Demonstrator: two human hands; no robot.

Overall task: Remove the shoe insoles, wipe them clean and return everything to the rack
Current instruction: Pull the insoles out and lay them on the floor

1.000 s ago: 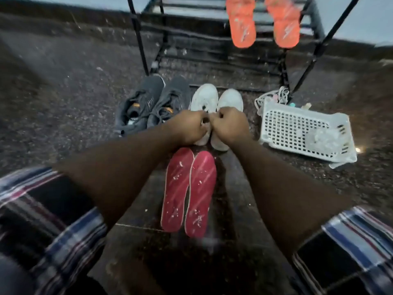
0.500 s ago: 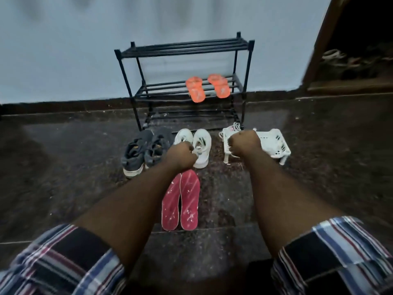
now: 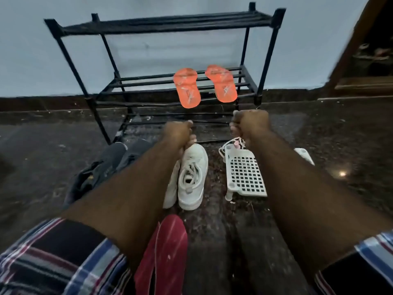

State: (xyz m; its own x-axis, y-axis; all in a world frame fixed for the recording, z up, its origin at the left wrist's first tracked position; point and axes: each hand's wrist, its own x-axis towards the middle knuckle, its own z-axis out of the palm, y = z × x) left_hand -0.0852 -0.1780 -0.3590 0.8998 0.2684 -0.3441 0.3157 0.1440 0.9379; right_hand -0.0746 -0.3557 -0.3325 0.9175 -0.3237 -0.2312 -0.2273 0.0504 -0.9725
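A pair of white shoes [image 3: 192, 175] stands on the dark floor, toes toward the black rack [image 3: 159, 26]. My left hand [image 3: 177, 133] is curled in a fist just above the right shoe's toe, its fingertips close to it; I see nothing in it. My right hand [image 3: 251, 124] is a fist too, held over the floor in front of the rack's lowest shelf, with nothing visible in it. Two orange insoles [image 3: 187, 90] lie on the rack's middle shelf. Two red insoles [image 3: 163, 252] lie on the floor between my arms, partly under my left forearm.
A pair of dark grey shoes [image 3: 102, 167] stands left of the white pair, partly behind my left arm. A white plastic basket [image 3: 244, 173] lies tipped on the floor to the right, cords at its far end. A wooden doorway [image 3: 361, 60] is at the far right.
Both hands left the white shoes, parted and moved forward toward the rack as fists. The view lifted and now takes in the whole rack.
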